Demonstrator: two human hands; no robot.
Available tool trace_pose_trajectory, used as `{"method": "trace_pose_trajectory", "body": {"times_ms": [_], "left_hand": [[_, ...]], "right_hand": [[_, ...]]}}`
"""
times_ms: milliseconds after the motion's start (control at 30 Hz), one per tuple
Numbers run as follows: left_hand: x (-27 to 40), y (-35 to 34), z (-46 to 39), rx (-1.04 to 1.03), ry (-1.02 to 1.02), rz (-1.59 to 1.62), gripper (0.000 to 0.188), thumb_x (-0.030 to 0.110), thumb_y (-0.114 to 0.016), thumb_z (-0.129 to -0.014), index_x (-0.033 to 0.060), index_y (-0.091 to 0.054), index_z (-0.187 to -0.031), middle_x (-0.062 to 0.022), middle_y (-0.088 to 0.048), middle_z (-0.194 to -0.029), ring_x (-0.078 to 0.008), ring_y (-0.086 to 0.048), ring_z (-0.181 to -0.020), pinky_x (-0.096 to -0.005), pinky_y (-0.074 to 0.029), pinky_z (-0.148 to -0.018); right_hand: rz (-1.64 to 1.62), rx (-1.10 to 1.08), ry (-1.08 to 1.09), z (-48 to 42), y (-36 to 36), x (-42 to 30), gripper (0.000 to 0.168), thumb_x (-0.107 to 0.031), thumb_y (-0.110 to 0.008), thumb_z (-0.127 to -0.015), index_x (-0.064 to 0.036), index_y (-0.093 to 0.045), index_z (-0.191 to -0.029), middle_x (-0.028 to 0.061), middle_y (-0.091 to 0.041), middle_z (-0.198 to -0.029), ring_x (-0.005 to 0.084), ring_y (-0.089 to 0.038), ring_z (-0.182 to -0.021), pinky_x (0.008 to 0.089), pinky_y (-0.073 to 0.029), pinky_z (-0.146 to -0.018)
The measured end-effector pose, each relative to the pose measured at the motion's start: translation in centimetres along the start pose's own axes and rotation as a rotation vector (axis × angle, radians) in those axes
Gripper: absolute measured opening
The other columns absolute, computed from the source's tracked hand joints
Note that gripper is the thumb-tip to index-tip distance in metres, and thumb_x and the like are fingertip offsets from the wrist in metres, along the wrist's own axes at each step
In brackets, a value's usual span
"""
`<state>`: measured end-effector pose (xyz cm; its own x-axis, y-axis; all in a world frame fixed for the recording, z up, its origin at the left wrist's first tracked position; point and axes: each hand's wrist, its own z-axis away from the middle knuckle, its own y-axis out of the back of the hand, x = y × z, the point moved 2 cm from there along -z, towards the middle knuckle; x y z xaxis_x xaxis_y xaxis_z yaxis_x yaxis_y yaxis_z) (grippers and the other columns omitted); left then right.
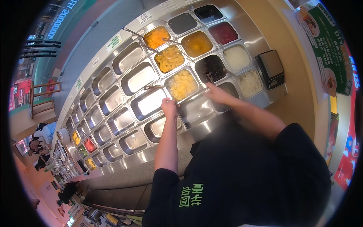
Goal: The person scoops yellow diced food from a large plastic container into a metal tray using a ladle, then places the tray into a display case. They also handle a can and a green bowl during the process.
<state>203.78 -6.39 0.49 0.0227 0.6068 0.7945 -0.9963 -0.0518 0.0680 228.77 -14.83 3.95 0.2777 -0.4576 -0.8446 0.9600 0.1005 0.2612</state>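
Note:
My left hand [169,107] grips the near-left corner of a steel pan of yellow fruit chunks [183,85], thumb on the rim. At the pan's right corner is my right hand [217,94], fingers curled at the rim; the fingers' undersides are hidden. Just beyond the right hand lies a pan of dark food [208,66] with a metal serving spoon [210,77] in it. A utensil handle [154,87] reaches left from the yellow fruit. Under my right forearm sits a partly hidden pan with grey contents [228,92].
Several bare steel pans [117,120] fill the counter's left side. Beyond the fruit are pans of orange pieces [156,37], peach-like slices [169,58] and red food [224,33]. A digital scale [270,68] rests at right. Several people [42,142] are far left.

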Motion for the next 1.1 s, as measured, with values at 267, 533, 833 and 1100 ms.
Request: {"method": "trace_pose_trajectory", "body": {"times_ms": [267,533,833,1100], "left_hand": [[0.4,-1.3,0.4,0.129,-0.019,-0.131,0.025,-0.002,-0.061,-0.08,-0.0046,-0.054,-0.103,-0.0094,-0.06,-0.077,-0.0179,-0.059,-0.062,-0.0312,-0.051,-0.049],[1.1,-1.5,4.1,0.121,-0.304,-0.289,0.035,0.002,-0.06,-0.085,-0.009,-0.054,-0.117,-0.0208,-0.062,-0.112,-0.0233,-0.062,-0.102,-0.0312,-0.049,-0.088],[-9.8,14.4,19.0,-0.118,-0.485,-0.982,0.04,0.01,-0.053,-0.087,-0.0021,-0.048,-0.125,-0.027,-0.043,-0.136,-0.042,-0.05,-0.117,-0.0439,-0.042,-0.099],[-30.3,37.7,40.7,0.117,0.276,-1.009,0.045,0.02,-0.056,-0.087,-0.0057,-0.047,-0.123,-0.0288,-0.058,-0.112,-0.0412,-0.06,-0.098,-0.0473,-0.05,-0.081]], "right_hand": [[-0.003,-0.168,0.01,0.6,-0.5,2.2,0.058,-0.027,-0.065,-0.086,0.003,-0.046,-0.131,0.0211,-0.06,-0.116,0.0252,-0.063,-0.095,0.0353,-0.049,-0.084],[0.01,-0.322,0.009,1.2,-4.2,-1.0,0.055,-0.024,-0.061,-0.086,0.004,-0.046,-0.13,0.0255,-0.053,-0.127,0.033,-0.053,-0.118,0.0389,-0.042,-0.098],[1.011,-0.158,0.292,-4.7,-13.0,4.5,0.083,-0.024,-0.064,-0.081,0.016,-0.021,-0.139,0.0347,-0.009,-0.149,0.0474,-0.008,-0.141,0.0517,-0.012,-0.115],[1.248,0.158,0.452,-0.8,-14.3,5.0,0.082,-0.015,-0.059,-0.081,0.015,-0.014,-0.141,0.0339,-0.012,-0.149,0.0485,-0.014,-0.139,0.0517,-0.015,-0.114]]}}
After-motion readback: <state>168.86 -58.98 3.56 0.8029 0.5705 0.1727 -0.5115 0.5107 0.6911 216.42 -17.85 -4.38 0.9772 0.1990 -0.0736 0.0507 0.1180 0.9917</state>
